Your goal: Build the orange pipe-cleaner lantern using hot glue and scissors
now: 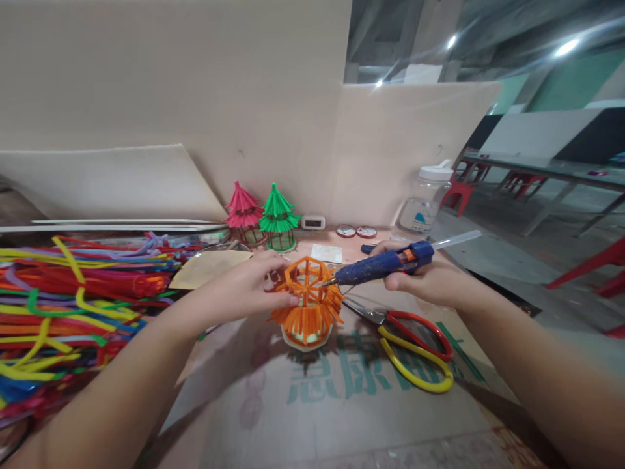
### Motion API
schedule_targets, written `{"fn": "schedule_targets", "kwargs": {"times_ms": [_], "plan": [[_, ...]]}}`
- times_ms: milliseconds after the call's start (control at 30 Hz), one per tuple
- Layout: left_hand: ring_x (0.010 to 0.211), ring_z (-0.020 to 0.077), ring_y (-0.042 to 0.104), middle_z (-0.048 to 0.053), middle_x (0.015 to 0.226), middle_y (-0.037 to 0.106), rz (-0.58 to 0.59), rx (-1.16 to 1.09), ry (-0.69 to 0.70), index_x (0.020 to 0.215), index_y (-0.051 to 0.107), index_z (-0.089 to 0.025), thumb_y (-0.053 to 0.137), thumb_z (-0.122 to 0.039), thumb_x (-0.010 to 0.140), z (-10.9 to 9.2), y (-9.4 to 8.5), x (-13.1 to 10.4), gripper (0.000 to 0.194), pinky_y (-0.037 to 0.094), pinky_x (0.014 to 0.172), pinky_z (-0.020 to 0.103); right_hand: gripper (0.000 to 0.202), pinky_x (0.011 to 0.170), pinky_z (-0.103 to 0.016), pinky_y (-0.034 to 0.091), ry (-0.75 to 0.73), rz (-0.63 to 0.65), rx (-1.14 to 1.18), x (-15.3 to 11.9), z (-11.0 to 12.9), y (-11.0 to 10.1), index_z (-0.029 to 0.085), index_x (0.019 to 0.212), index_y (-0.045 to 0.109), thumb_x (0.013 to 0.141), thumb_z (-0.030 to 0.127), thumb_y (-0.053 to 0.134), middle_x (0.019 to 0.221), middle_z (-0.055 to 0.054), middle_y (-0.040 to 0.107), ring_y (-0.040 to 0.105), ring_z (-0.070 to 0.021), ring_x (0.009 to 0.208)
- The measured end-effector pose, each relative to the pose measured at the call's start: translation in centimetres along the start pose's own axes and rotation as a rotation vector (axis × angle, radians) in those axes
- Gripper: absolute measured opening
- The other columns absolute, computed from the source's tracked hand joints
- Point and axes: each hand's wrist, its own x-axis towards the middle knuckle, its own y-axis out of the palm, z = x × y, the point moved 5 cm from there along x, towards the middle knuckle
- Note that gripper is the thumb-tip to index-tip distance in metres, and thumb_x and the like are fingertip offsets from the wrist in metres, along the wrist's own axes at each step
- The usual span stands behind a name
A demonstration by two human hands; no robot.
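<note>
An orange pipe-cleaner pavilion model (pixel 306 312) stands on a pale base, its upper tier an open frame with spokes. My left hand (pixel 271 280) is closed on its left side, thumb at the frame's front. In my right hand (pixel 415 277) is a blue hot glue gun (pixel 381 266), with a clear glue stick out of its back. The nozzle points left and is at the frame's right edge; whether it touches cannot be made out. Below the gun lie scissors (pixel 415 352) with one red and one yellow handle.
Bundles of coloured pipe cleaners (pixel 83 306) cover the left side. Behind stand a pink pavilion model (pixel 243 212), a green one (pixel 278 218), a small digital clock (pixel 313 223) and two round red-rimmed items (pixel 356 232). A clear bottle (pixel 420 205) stands at back right.
</note>
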Motion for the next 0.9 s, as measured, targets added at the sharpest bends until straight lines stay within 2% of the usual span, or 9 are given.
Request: {"fn": "schedule_targets", "kwargs": {"times_ms": [167,333,433,567,900], "plan": [[0.111,0.0262,0.056,0.005,0.107,0.062,-0.009,-0.002,0.008,0.11,0.063,-0.022,0.06,-0.053,0.087,0.2,0.02,0.0,0.038,0.043,0.096,0.035,0.043,0.081,-0.036,0.055,-0.012,-0.016,-0.015,-0.01,-0.11,-0.03,0.024,0.097,0.069,0.071,0.059,0.074,0.089,-0.003,0.073,0.068,-0.0259,0.088],[0.11,0.0255,0.056,0.005,0.106,0.061,-0.011,-0.005,0.017,0.1,0.063,-0.02,0.062,-0.051,0.087,0.28,0.05,0.06,0.034,0.042,0.098,0.035,0.049,0.087,-0.04,0.054,0.0,-0.031,-0.032,-0.09,-0.63,-0.03,0.025,0.098,0.07,0.071,0.065,0.072,0.096,-0.004,0.074,0.068,-0.0284,0.095],[0.11,0.0257,0.056,0.005,0.105,0.061,-0.01,0.002,0.01,0.102,0.062,-0.02,0.061,-0.05,0.087,0.2,0.0,0.06,0.033,0.042,0.099,0.035,0.053,0.081,-0.037,0.054,0.007,-0.005,-0.042,-0.1,-0.75,0.0,0.025,0.098,0.071,0.071,0.07,0.07,0.093,-0.005,0.073,0.068,-0.0278,0.092],[0.108,0.0257,0.057,0.005,0.104,0.061,-0.005,-0.007,0.005,0.107,0.063,-0.021,0.061,-0.051,0.087,0.16,-0.01,0.03,0.036,0.043,0.097,0.035,0.053,0.069,-0.032,0.049,-0.021,0.043,-0.084,-0.07,-0.56,-0.03,0.024,0.093,0.069,0.074,0.074,0.066,0.08,-0.002,0.068,0.064,-0.0244,0.081],[0.105,0.0255,0.06,0.004,0.103,0.065,-0.002,-0.007,0.016,0.116,0.064,-0.023,0.06,-0.053,0.087,0.25,-0.01,0.06,0.042,0.044,0.096,0.034,0.053,0.067,-0.031,0.047,-0.012,0.054,-0.053,-0.09,-0.78,0.08,0.023,0.091,0.069,0.074,0.073,0.067,0.078,-0.002,0.066,0.06,-0.0215,0.074]]}}
